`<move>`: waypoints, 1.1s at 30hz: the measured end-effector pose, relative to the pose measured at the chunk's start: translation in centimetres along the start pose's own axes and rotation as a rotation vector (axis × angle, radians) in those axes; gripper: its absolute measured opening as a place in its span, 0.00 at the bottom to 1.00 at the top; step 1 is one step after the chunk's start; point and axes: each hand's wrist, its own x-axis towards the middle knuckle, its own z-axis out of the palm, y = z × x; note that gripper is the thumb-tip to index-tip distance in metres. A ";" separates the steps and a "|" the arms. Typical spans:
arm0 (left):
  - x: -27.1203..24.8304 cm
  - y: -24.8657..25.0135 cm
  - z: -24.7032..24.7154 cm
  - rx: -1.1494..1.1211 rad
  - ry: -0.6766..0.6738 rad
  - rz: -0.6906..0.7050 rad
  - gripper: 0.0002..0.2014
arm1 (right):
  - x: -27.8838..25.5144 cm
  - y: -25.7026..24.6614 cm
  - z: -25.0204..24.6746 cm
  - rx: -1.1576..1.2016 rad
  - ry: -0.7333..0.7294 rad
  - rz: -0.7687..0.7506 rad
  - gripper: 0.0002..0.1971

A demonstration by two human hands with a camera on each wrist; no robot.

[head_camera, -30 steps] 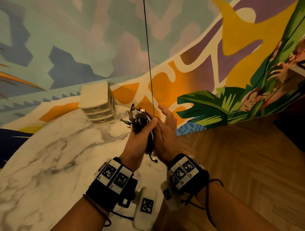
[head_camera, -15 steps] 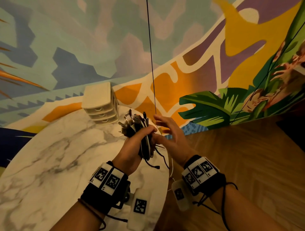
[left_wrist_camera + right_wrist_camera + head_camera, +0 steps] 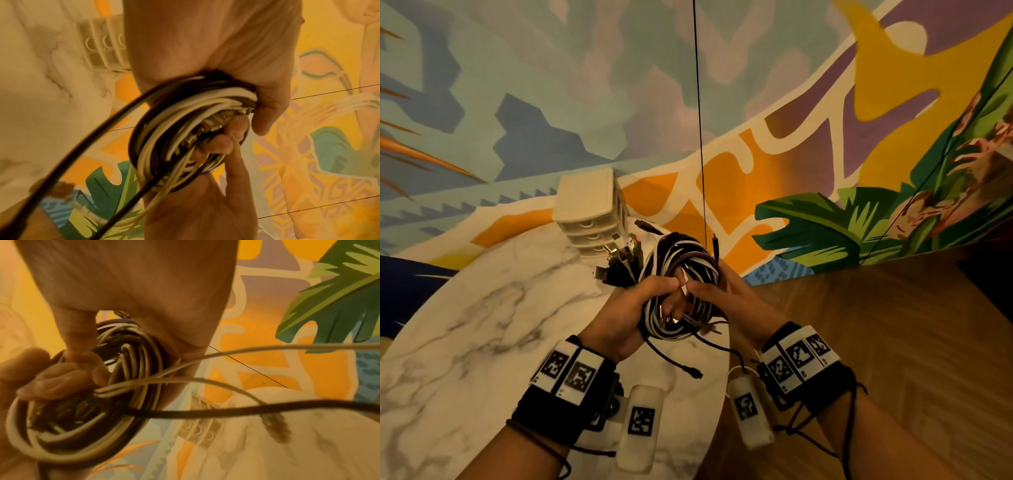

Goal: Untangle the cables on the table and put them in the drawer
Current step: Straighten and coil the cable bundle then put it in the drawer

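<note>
Both hands, left point(image 3: 619, 310) and right point(image 3: 717, 296), curl around the cable coil point(image 3: 681, 291). Only head view shows plugs point(image 3: 619, 257) fanning out. Coil over table point(image 3: 482, 308) edge, drawers point(image 3: 589, 212) near.

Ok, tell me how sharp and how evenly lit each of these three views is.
Head view: sharp, dim warm light, wide-angle bending of the round marble table. Left wrist view: orange cast, coiled black and white cable bundle motion-blurred. Right wrist view: same cast, loose strands smeared, small beige drawer unit soft.
</note>
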 end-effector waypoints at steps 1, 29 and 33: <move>0.1 0.0 -0.1 -0.008 0.019 0.011 0.23 | -0.1 -0.1 0.1 -0.012 -0.005 0.003 0.18; -4.2 2.4 1.4 0.618 -0.344 -0.395 0.02 | 2.2 3.3 -5.2 -1.042 -0.007 0.340 0.13; -3.5 -0.3 0.0 1.016 -0.260 -0.232 0.04 | 2.5 1.3 -4.5 -1.053 -0.113 0.291 0.19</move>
